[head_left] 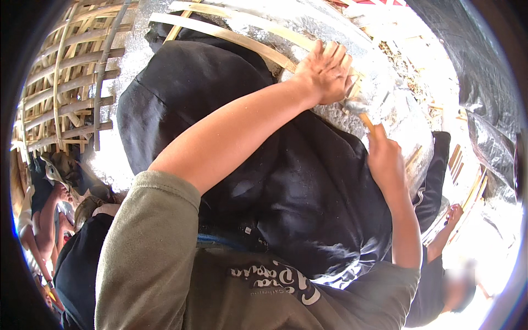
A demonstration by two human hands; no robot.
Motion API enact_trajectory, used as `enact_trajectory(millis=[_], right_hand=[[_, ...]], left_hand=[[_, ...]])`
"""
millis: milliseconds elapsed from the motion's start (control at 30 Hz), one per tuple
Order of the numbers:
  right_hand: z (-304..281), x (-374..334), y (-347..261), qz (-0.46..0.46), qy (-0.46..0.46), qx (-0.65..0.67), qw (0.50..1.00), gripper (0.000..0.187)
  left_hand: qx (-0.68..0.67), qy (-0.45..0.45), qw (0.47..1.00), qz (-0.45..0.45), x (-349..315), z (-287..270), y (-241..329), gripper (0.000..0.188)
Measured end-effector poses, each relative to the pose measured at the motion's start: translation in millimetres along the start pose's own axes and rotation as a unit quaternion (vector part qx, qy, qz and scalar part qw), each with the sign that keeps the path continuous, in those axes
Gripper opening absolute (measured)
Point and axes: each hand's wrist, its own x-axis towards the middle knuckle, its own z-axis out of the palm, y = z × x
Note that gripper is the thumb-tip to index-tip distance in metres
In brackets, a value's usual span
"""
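My left hand is closed over pale bamboo strips beyond my knees, its fingers bent around them. The strips run from the upper left into that hand, and a short end shows past it. Just right of it, my right hand grips the wooden handle of a hammer. The hammer's grey metal head lies close to the left hand's fingers, next to the strip end; whether they touch I cannot tell. Its shape is partly blurred.
My legs in black trousers fill the middle. A woven bamboo lattice stands at the left. A dark plastic sheet hangs at the right. Another person's hand is at the right near thin sticks; other people sit at the lower left.
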Motion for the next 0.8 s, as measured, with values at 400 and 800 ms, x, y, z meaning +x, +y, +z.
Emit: enact_trajectory(millis=[400,800], right_hand=[[-28,32,-3,0.007,0.224,0.152,0.963,0.035],[25,67,18,0.054,0.212,0.183,0.958,0.075]], left_hand=[[-0.033,0.0,0.999,0.021,3,2,-4,0.048],[-0.028,-0.054,0.998,-0.019,3,-11,-1,0.06]])
